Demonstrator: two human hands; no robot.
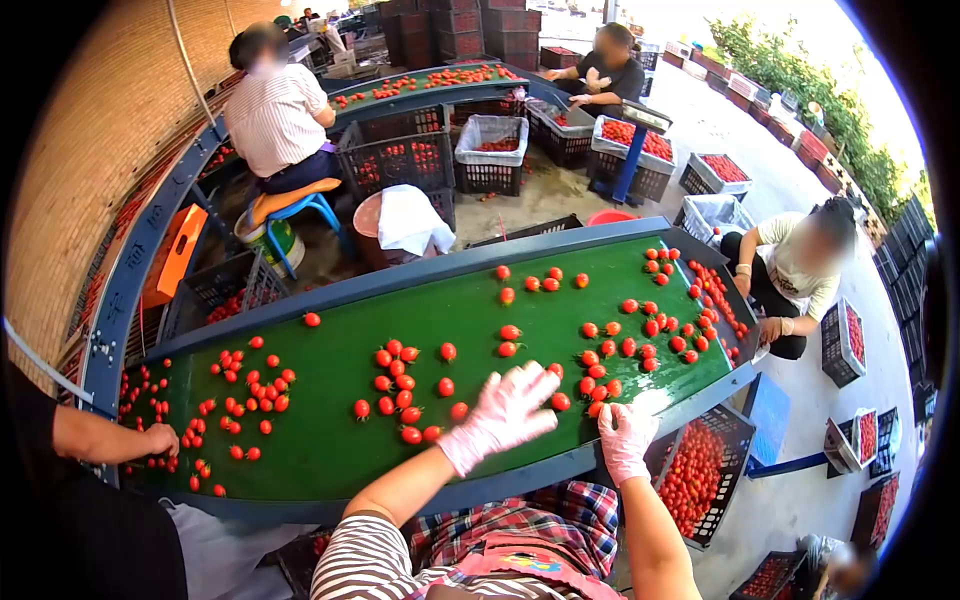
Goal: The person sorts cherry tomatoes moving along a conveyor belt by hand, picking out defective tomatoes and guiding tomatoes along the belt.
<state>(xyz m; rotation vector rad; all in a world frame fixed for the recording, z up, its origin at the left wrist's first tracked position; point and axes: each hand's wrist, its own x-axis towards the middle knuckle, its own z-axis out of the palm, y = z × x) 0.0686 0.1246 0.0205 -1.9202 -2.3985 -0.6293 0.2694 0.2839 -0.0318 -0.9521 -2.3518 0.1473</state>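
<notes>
Many small red tomatoes (404, 398) lie spread over a green conveyor belt (330, 450) with blue metal sides. My left hand (508, 412), in a thin whitish glove, is over the belt's middle with its fingers spread, tomatoes close by on both sides. Near the belt's front edge, my right hand (627, 438), gloved the same way, has its fingers bent together beside a few tomatoes. Whether anything is inside those fingers is hidden.
A co-worker's hand (160, 440) reaches over the belt's left end. Another person (800, 260) crouches at its right end. Below my right hand stands a black crate (735, 480) of tomatoes. Two people work at the far belt (400, 90), beyond several crates.
</notes>
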